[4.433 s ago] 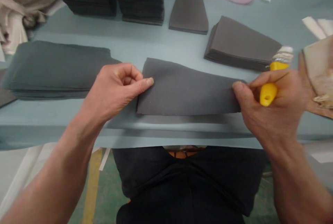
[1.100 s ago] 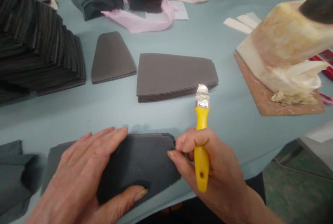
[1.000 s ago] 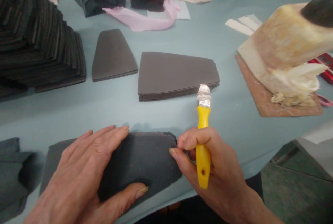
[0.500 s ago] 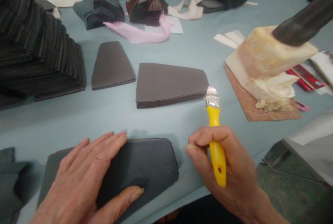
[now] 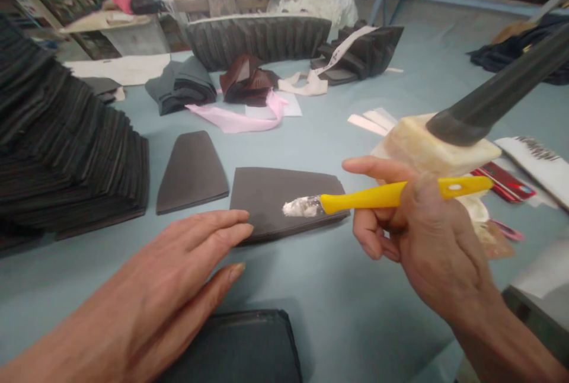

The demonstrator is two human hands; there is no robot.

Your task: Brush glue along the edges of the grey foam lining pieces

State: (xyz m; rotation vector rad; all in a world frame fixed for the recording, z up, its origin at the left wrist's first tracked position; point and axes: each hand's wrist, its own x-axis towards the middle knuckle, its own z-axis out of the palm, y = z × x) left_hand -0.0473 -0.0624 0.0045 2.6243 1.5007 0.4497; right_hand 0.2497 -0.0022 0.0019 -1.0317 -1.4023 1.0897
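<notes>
My right hand [image 5: 422,235] grips a yellow-handled brush [image 5: 368,198], held level with its white, glue-caked bristles over the right end of a stack of grey trapezoid pieces [image 5: 275,196]. My left hand [image 5: 178,276] hovers flat with its fingers stretched out, their tips near the stack's front left corner. A dark folded piece [image 5: 240,347] lies at the near edge, just below my left hand. A single grey trapezoid piece [image 5: 191,171] lies left of the stack.
A tall pile of dark pieces [image 5: 62,158] fills the left side. A yellowed glue block with a dark handle [image 5: 444,146] stands at right on a brown board. Pink cloth [image 5: 240,119], dark fabric bundles and white strips [image 5: 371,122] lie further back on the pale blue table [image 5: 338,288].
The view has tilted up. My right hand turned the brush from upright to level, bristles now over the grey stack. My left hand lifted off the dark piece and reached forward.
</notes>
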